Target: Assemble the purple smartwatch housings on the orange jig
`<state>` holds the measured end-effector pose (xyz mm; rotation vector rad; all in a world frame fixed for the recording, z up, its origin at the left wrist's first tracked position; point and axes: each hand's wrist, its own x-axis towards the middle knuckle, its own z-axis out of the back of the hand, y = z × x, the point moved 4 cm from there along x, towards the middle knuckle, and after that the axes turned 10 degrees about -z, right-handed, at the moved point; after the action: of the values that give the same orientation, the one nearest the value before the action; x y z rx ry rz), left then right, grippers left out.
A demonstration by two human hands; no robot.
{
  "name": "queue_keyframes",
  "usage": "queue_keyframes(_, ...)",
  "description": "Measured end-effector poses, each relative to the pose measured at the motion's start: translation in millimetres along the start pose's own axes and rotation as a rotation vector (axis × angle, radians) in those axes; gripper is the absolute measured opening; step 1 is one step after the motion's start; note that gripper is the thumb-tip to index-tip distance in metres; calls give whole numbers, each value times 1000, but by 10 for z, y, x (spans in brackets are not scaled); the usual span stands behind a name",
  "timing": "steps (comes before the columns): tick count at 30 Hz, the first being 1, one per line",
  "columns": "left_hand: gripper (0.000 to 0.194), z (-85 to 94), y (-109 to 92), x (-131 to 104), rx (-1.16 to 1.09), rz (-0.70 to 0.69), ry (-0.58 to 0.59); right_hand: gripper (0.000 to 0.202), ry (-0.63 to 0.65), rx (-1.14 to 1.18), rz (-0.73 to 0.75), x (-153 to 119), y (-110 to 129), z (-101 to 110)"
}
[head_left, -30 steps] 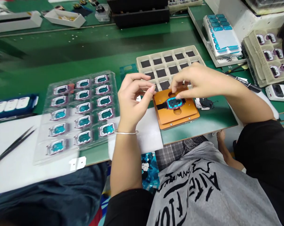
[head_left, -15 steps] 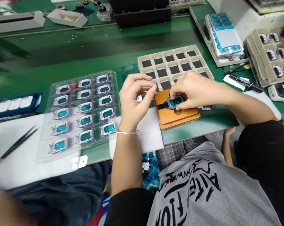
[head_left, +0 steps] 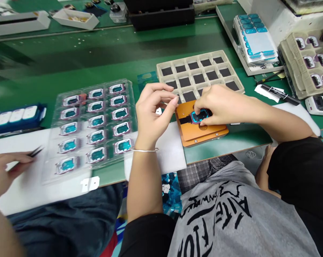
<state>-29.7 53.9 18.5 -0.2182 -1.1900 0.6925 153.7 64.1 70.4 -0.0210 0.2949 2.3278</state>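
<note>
A smartwatch case point(head_left: 199, 116) with a bright blue rim and dark centre sits on the orange fixture block point(head_left: 188, 132). Thumb and fingers of my right hand point(head_left: 222, 105) grip this case by its edges, hiding its right side. A black strip runs from the case to the block's left edge. My left hand point(head_left: 153, 112) hovers just left of the block, fingers loosely curled and apart, with nothing visible in them. Beneath it lies a white sheet point(head_left: 172, 146).
A clear tray point(head_left: 95, 167) of watch cases lies left. Behind the fixture is a beige compartment tray point(head_left: 199, 67) with black pads. A co-worker's hand point(head_left: 6, 167) holds tweezers point(head_left: 35, 152) at far left. Blue-backed sheets point(head_left: 258, 43) are stacked at right.
The co-worker's hand has come in at the left and picked up the tweezers from the white sheet. My two hands and the watch case have barely moved.
</note>
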Motion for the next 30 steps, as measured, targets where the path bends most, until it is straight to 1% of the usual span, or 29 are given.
queue_keyframes(4,9,-1,3,-4,12,-3,5,21,-4,15,-2,-4,-3,-19)
queue_keyframes(7,12,1,1,-3,22,8,12,27,0,5,-19,-23,-34,-9)
queue_keyframes(10,15,7,-1,7,29,23,0,34,-59,83,21,-36,-71,63)
queue_keyframes(12,18,28,13,11,39,23,-47,41,-154,159,33,-17,-100,113)
queue_keyframes(13,18,48,33,8,46,26,-89,45,-201,189,39,6,-108,118)
queue_keyframes(15,19,110,111,-17,52,67,-196,51,-248,223,79,77,-90,60)
queue_keyframes(16,19,146,164,-38,52,103,-247,53,-242,227,112,123,-65,-5)
queue_keyframes(18,21,208,278,-85,51,183,-312,57,-184,208,166,222,0,-181)
queue_keyframes(21,29,253,390,-131,59,244,-335,56,-74,146,190,331,90,-449)
queue_keyframes(23,34,236,407,-135,51,242,-331,53,-40,119,185,358,130,-551)
queue_keyframes(25,38,192,391,-123,35,235,-326,51,-37,124,171,365,144,-578)
queue_keyframes(27,41,144,361,-107,12,235,-330,52,-20,173,155,371,125,-550)
queue_keyframes(29,42,114,337,-92,-13,241,-343,48,14,308,146,382,67,-471)
queue_keyframes(30,41,108,330,-87,-21,242,-351,45,8,414,147,384,23,-400)
